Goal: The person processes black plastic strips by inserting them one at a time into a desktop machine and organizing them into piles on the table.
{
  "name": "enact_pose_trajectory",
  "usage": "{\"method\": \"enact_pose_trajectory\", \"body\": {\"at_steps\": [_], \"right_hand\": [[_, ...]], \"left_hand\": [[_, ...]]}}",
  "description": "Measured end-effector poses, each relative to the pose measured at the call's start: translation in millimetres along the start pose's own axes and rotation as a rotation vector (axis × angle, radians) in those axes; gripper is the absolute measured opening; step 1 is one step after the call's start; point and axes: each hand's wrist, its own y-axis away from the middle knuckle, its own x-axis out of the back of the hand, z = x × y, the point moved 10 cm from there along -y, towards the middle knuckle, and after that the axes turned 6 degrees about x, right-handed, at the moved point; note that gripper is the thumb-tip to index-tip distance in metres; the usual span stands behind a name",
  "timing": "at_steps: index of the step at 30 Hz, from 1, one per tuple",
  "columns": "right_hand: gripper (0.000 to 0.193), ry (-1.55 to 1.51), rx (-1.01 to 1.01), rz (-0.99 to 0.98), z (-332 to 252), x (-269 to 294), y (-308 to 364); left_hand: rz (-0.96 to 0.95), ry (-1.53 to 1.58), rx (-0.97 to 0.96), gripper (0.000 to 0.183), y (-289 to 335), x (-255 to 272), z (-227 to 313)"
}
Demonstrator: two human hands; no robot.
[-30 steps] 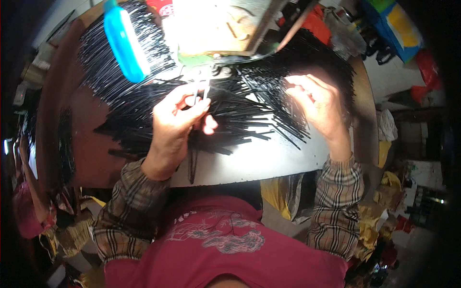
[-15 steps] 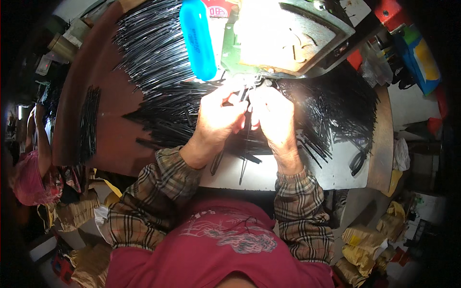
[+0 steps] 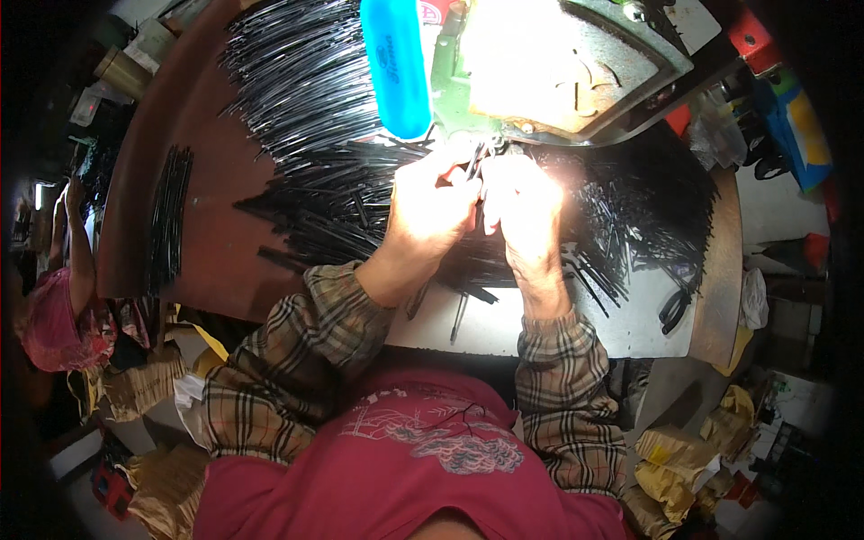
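Both my hands are close together under the bright light at the front of a metal machine. My left hand is closed, thumb and fingers pinched on a thin black strip near the machine's small metal working end. My right hand is beside it, also closed, with its fingertips at the same strip. Glare washes out the fingertips, so exactly how each grips is hard to make out. Loose black strips lie heaped around and under my hands.
A neat bundle of long black strips lies at the far left, and a smaller bundle sits near the table's left edge. A blue cylinder stands beside the machine. Black-handled snips rest at right. Another person sits at left.
The view has shifted slightly. My hands stay closed at the machine's front, and the long thin length that hung below them shows less now.
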Motion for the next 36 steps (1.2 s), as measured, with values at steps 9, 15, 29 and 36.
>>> {"method": "enact_pose_trajectory", "body": {"at_steps": [9,15,29,36], "right_hand": [[0.016,-0.038,-0.037,0.063,2.5,7.5,-12.5],[0.018,-0.181,-0.058,0.08,2.7,5.6,-11.5],[0.016,-0.309,-0.106,0.072,10.8,4.3,-12.4],[0.015,-0.298,-0.112,0.071,11.6,4.3,-12.1]], "left_hand": [[0.104,-0.046,-0.018,0.02,-13.8,-1.6,7.7],[0.12,-0.07,0.005,0.019,-16.0,-1.1,4.4],[-0.111,0.087,0.041,0.02,6.3,-3.1,5.8],[-0.07,0.058,0.381,0.018,42.3,6.7,-5.5]]}}
